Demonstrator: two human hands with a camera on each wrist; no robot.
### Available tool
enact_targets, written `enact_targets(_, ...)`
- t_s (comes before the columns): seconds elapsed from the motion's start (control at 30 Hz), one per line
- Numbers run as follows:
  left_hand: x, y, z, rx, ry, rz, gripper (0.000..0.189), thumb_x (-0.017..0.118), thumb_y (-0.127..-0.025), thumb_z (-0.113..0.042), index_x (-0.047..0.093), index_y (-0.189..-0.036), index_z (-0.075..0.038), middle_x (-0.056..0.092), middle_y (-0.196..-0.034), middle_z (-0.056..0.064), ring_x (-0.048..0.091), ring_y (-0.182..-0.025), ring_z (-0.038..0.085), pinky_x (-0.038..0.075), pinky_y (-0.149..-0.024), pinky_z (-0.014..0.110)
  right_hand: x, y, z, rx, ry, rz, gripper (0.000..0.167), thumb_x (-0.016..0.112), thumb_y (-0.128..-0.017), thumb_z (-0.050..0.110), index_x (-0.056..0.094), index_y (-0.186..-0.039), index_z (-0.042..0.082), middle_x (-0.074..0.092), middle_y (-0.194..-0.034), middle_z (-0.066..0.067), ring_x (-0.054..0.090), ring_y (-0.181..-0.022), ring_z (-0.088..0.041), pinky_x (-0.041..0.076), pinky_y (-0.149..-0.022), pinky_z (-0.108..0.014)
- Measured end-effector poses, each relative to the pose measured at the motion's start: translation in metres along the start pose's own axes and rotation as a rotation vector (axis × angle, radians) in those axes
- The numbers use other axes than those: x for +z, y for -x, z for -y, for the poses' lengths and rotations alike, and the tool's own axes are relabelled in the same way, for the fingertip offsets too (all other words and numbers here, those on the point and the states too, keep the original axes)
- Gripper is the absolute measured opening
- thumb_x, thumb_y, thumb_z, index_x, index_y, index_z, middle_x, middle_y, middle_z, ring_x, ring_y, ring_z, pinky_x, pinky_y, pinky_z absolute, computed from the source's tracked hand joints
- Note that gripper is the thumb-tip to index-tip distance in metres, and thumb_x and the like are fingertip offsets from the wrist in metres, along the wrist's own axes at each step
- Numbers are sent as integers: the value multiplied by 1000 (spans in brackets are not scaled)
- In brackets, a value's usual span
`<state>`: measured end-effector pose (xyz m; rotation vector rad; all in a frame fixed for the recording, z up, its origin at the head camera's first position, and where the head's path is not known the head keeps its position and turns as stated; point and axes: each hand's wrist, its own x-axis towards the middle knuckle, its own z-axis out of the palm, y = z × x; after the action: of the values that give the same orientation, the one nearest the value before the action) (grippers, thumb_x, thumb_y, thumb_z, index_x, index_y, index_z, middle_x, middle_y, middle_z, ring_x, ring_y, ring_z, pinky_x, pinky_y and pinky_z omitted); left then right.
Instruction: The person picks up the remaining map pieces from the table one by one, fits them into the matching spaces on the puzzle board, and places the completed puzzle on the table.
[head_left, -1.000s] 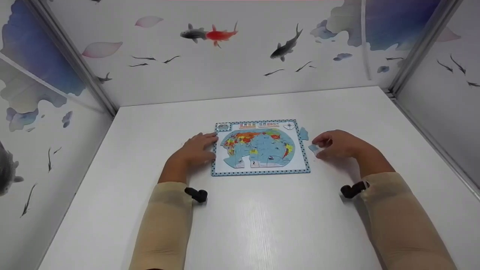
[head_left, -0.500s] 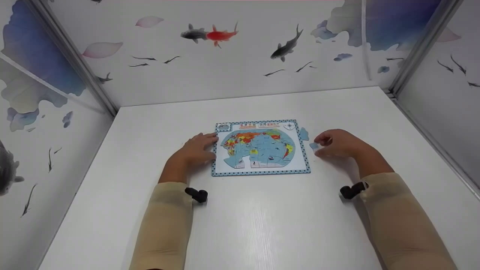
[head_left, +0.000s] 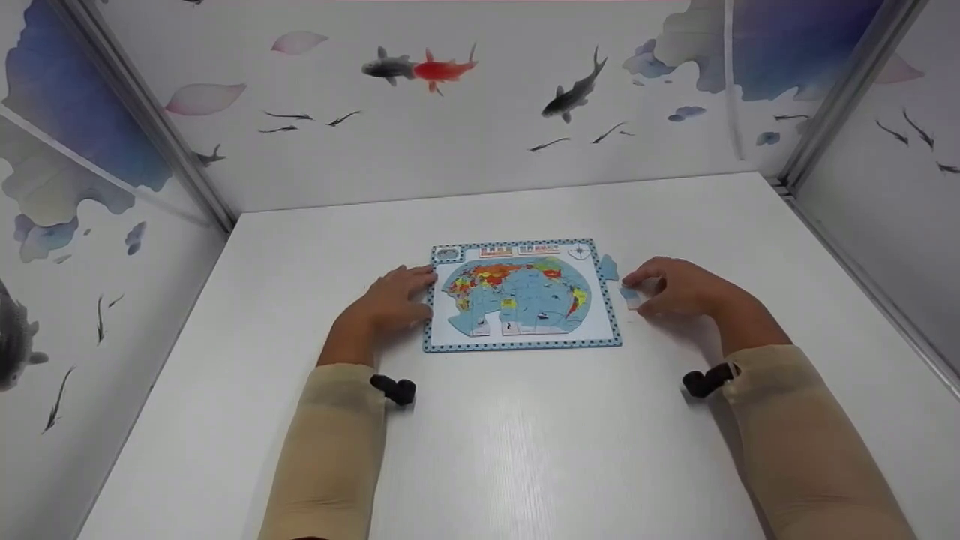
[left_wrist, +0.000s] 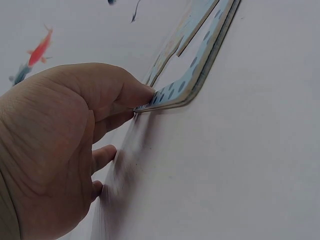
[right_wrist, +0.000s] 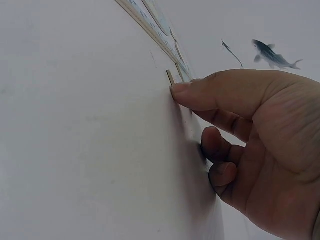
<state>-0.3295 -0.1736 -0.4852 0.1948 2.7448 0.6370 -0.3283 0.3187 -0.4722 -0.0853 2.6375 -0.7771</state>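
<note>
A world-map jigsaw puzzle (head_left: 525,341) lies flat on the table, its frame blue with dark dots. Along its left edge rests my left hand (head_left: 396,296), thumb and fingers extended and touching the frame. The left wrist view has that hand's thumb at the corner of the puzzle board (left_wrist: 175,95). Just off the right edge, my right hand (head_left: 679,286) pinches a small blue and white puzzle piece (head_left: 630,295) between thumb and index finger. Only a thin edge of this puzzle piece (right_wrist: 170,77) shows in the right wrist view; the fingers hide the rest.
Another blue puzzle piece (head_left: 608,268) lies against the board's upper right edge. A white gap shows at the bottom of the map. The white table (head_left: 517,450) is bordered by walls (head_left: 480,150) printed with fish.
The right hand's fingers have shifted slightly on the small puzzle piece, which has turned a little beside the board. The left hand has stayed in place.
</note>
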Motion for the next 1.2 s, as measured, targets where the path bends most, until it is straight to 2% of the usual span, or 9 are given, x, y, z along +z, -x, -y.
enact_targets(0.23,0,0,1,13,-14,1,76,65,-97,-38,36,-166,-43,22,-179,-18,3,-172,24,7,-137,63,1,2,3,7,16,-11,57,82,-90,24,66,-145,26,56,-151,-14,53,-135,-40,46,-118,-65)
enact_targets(0.5,1,1,3,32,-17,4,75,64,-98,-38,35,-167,-42,22,-179,-17,3,-172,23,7,-137,62,4,-2,1,-23,32,-29,56,82,-90,27,66,-143,20,60,-145,-13,53,-130,-38,47,-117,-62)
enact_targets(0.63,0,2,1,25,-14,2,75,64,-98,-38,35,-167,-43,22,-179,-17,4,-172,24,9,-137,63,4,-3,1,-22,18,-32,57,84,-89,32,66,-142,22,61,-141,-11,54,-129,-36,52,-113,-57)
enact_targets(0.77,0,1,1,17,-10,2,75,65,-97,-38,36,-166,-43,22,-179,-17,3,-172,24,9,-136,64,2,-3,3,-18,-9,-40,58,85,-88,38,65,-141,25,61,-141,-9,56,-125,-34,58,-100,-45)
enact_targets(0.87,2,0,3,10,-3,3,75,65,-97,-38,36,-166,-44,22,-179,-17,2,-172,24,8,-136,64,1,-1,6,-33,-18,-54,57,85,-88,40,66,-140,25,61,-139,-8,58,-121,-32,58,-91,-36)
enact_targets(1.2,1,-1,4,23,0,-5,75,64,-96,-38,37,-166,-44,23,-179,-19,3,-172,23,7,-137,63,-3,6,26,-95,-29,-85,59,86,-87,36,67,-141,25,61,-139,-7,55,-118,-31,57,-89,-34)
